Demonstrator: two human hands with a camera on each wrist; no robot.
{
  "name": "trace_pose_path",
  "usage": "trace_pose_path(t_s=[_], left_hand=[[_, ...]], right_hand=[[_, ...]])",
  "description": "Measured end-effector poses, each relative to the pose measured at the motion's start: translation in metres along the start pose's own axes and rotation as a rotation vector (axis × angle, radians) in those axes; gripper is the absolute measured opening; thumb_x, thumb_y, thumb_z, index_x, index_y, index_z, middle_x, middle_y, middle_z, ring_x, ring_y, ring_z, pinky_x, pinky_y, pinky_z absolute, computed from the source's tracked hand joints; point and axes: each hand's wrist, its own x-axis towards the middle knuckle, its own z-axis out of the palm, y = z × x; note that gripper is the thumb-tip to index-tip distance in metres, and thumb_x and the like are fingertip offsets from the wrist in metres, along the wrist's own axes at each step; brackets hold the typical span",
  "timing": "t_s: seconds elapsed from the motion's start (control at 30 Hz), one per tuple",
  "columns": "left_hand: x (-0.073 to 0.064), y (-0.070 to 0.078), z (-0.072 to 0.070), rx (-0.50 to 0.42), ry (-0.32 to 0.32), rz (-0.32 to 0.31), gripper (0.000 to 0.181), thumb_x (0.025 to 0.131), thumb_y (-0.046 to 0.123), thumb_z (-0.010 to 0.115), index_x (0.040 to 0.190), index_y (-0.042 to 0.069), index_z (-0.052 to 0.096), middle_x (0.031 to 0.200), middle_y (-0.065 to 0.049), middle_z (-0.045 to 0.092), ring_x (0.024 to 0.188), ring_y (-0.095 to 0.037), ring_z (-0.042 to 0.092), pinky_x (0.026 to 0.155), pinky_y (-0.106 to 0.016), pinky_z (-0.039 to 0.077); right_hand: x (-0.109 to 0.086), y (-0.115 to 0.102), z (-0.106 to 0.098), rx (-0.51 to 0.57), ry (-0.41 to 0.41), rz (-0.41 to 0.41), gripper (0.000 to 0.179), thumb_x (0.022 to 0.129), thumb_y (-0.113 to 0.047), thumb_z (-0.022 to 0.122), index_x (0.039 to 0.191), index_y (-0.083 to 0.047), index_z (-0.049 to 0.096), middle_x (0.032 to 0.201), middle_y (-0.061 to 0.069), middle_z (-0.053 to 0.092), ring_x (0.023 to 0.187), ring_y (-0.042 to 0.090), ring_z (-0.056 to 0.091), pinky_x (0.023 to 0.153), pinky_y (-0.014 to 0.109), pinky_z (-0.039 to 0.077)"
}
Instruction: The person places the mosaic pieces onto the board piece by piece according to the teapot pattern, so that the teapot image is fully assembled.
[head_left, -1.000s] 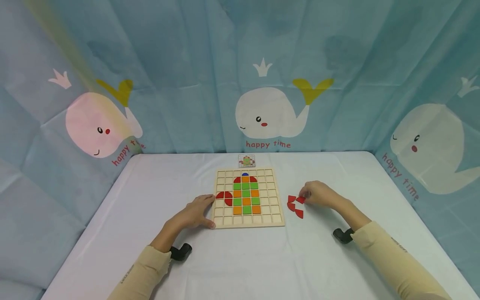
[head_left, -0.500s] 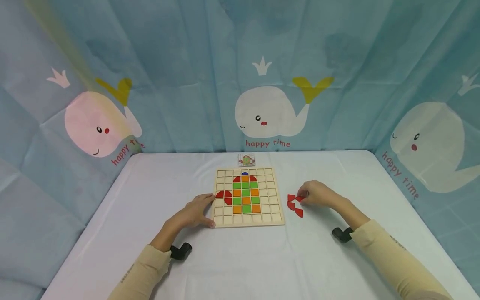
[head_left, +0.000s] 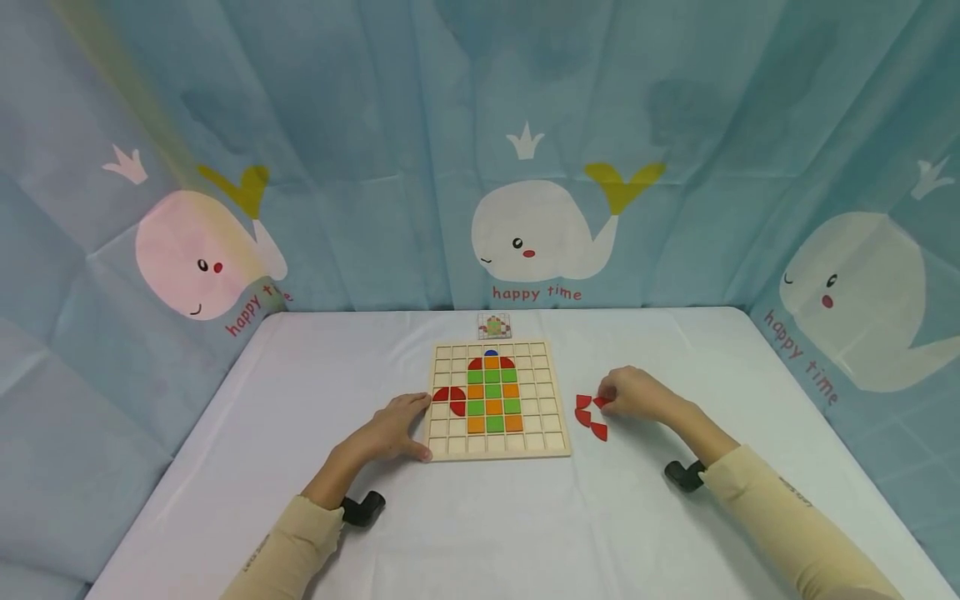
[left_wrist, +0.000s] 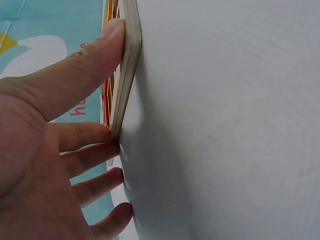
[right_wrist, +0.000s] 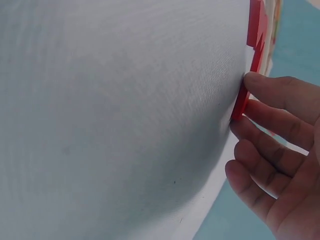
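Observation:
My right hand (head_left: 637,393) pinches a red quarter-circle tile (right_wrist: 240,104) between thumb and fingers, low at the tablecloth. Several more red quarter-circle tiles (head_left: 582,417) lie beside it, right of the wooden grid board (head_left: 542,446). My left hand (head_left: 392,427) rests at the board's left edge, its thumb on the near corner and its fingers spread along the side, as the left wrist view also shows. On the board, green and orange squares (head_left: 493,390) form a block, topped by red quarter-circles and a blue piece (head_left: 491,353). Red tiles (head_left: 457,407) sit left of that block.
A small pattern card (head_left: 494,326) lies behind the board on the white tablecloth (head_left: 480,525). Black wrist-worn devices (head_left: 364,509) show under both forearms. A blue curtain (head_left: 360,208) printed with whales encloses the back and sides.
The head view shifts slightly. Both hands stay nearly in place, the right still at the same red tile and the left at the board's edge.

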Motion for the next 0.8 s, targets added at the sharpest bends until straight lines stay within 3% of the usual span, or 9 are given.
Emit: trace_pose_path(t_s=[0.8], left_hand=[[-0.0003, -0.0008, -0.0011, 0.011, -0.001, 0.022, 0.097, 0.071, 0.029, 0.086, 0.149, 0.002, 0.035, 0.156, -0.017, 0.034, 0.146, -0.039, 0.026, 0.115, -0.062, 0.026]], right_hand=[[0.0, 0.0019, 0.0029, -0.008, 0.033, 0.007, 0.023, 0.082, -0.014, 0.077, 0.102, -0.006, 0.072, 0.088, 0.002, 0.066, 0.079, 0.016, 0.056, 0.075, 0.031, 0.056]])
